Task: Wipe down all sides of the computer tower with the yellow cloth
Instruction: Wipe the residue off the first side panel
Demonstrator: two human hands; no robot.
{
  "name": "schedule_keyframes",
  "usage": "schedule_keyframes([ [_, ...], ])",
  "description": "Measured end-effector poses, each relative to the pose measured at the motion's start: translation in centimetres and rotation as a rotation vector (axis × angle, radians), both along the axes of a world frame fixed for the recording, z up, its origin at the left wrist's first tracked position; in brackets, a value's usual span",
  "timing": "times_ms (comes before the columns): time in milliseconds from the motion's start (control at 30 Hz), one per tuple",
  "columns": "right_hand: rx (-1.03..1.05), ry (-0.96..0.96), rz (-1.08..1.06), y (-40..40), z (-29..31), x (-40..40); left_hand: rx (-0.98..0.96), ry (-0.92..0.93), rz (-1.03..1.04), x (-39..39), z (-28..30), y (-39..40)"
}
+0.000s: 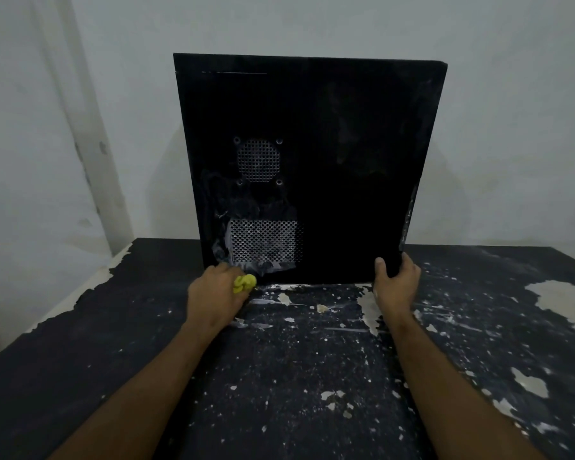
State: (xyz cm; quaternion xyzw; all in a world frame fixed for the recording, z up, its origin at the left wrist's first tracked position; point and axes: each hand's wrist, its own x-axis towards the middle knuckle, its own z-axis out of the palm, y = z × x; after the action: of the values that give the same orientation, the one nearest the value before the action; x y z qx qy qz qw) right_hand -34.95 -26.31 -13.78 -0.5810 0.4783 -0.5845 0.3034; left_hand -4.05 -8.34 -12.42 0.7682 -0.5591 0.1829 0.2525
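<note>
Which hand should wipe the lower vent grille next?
Left. The left hand already grips the yellow cloth just below the lower vent grille. The right hand grips the computer tower at its bottom right corner.

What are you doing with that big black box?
A person is cleaning a computer tower that stands upright on a chipped black table. The left hand holds a bunched yellow cloth at the tower's bottom left corner, just below the lower vent grille. The right hand grips the bottom right corner to steady it. Pale smears show around the vents.
</note>
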Motion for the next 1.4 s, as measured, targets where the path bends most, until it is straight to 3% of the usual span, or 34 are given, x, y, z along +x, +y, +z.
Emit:
schedule_keyframes([
  [167,0.001,-0.016,0.012,0.0,-0.1,0.2,-0.059,0.099,0.188,3.2,0.2,1.7],
  [333,0.008,-0.029,0.006,0.0,-0.1,0.2,-0.029,-0.029,-0.021,-0.1,0.2,-0.6],
  [567,0.009,-0.023,0.016,0.0,-0.2,0.3,-0.022,0.093,0.178,3.6,0.7,1.4],
  [800,0.014,-0.055,0.000,0.1,-0.2,0.4,0.015,-0.060,-0.102,-0.4,0.1,-2.0],
  [1000,0.015,-0.064,0.010,0.2,0.2,0.4,-0.053,0.135,0.016,1.6,-0.1,0.9],
  [1233,0.019,-0.053,-0.001,0.6,0.2,0.2,0.030,0.050,-0.172,-1.6,-0.3,-1.7],
  [1400,0.022,-0.054,0.002,0.5,0.2,0.2,-0.059,0.135,-0.025,0.1,0.5,-0.3],
])
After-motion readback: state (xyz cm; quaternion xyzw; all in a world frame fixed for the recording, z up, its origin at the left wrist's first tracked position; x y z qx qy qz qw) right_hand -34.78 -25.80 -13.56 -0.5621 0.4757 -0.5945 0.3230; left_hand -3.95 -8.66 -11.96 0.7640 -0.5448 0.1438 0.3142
